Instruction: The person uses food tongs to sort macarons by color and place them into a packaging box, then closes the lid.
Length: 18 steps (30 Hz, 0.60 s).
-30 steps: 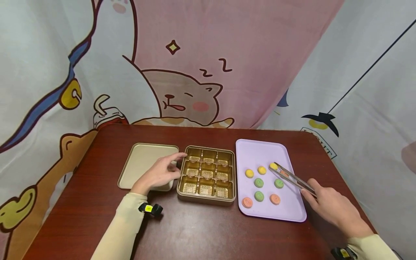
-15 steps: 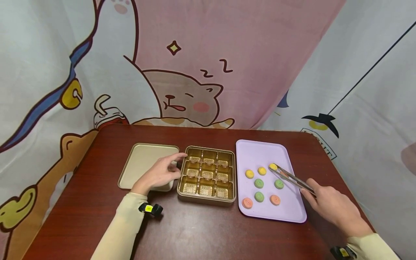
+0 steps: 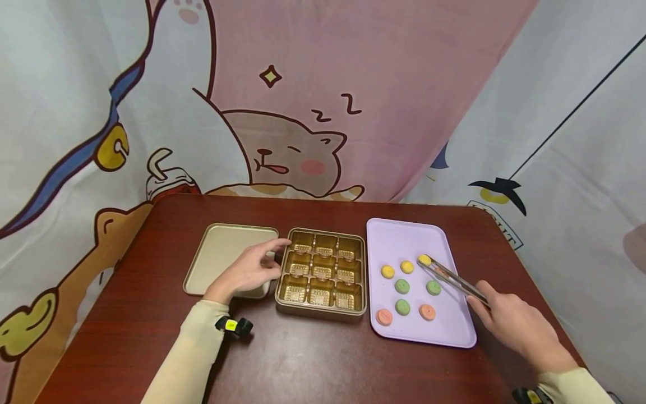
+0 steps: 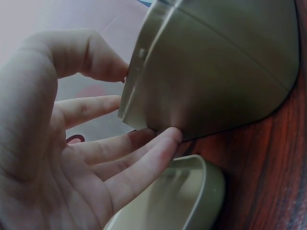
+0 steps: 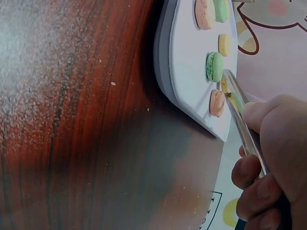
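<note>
My right hand [image 3: 520, 325] grips metal tongs [image 3: 460, 283], whose tips lie at both sides of a yellow macaron [image 3: 425, 259] on the lilac tray [image 3: 406, 231]. An orange macaron is partly hidden under the tongs. In the right wrist view the thumb and curled fingers wrap the tongs [image 5: 247, 136]. On the left, my left hand [image 3: 247, 270] touches the side of a gold box [image 3: 320, 312] with fingertips and thumb, fingers loosely spread, as the left wrist view shows against the box wall [image 4: 211, 72]. The box's insert has several square compartments, with nothing in them.
Other macarons lie apart on the tray: yellow [image 3: 387, 271], green [image 3: 402, 307] and orange-pink [image 3: 427, 312]. A gold lid [image 3: 222, 247] lies left of the box, partly under my left hand. A printed cloth [image 3: 404, 84] hangs behind the brown table [image 3: 323, 359].
The tong tips have drawn slightly closer together around the yellow macaron. My left hand, the box and the other macarons stay where they were.
</note>
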### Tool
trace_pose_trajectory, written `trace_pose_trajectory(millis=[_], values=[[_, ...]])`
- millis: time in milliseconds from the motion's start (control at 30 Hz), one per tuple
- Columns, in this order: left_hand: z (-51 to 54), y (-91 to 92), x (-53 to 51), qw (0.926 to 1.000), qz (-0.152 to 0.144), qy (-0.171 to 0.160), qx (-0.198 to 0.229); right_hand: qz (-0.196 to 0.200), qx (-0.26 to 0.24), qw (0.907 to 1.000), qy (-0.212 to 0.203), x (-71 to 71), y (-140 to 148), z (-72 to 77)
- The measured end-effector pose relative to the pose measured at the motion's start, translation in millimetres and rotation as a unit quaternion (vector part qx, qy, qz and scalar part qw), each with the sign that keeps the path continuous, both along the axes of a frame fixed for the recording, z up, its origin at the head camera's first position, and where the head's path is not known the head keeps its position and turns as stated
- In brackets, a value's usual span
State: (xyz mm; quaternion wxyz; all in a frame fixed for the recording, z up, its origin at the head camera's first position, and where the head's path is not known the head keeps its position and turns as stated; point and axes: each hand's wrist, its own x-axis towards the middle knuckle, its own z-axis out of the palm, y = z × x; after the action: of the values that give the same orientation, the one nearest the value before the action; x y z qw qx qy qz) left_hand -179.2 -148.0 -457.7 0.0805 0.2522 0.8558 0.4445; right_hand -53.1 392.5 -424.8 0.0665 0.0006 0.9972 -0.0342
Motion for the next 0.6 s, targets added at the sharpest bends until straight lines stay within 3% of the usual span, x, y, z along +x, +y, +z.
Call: trace_pose_trajectory(millis=[600], values=[[-0.6, 0.1, 0.2, 0.9999, -0.003, -0.008, 0.007, 0.004, -0.013, 0.999, 0.042, 3.2, -5.7, 4.6]])
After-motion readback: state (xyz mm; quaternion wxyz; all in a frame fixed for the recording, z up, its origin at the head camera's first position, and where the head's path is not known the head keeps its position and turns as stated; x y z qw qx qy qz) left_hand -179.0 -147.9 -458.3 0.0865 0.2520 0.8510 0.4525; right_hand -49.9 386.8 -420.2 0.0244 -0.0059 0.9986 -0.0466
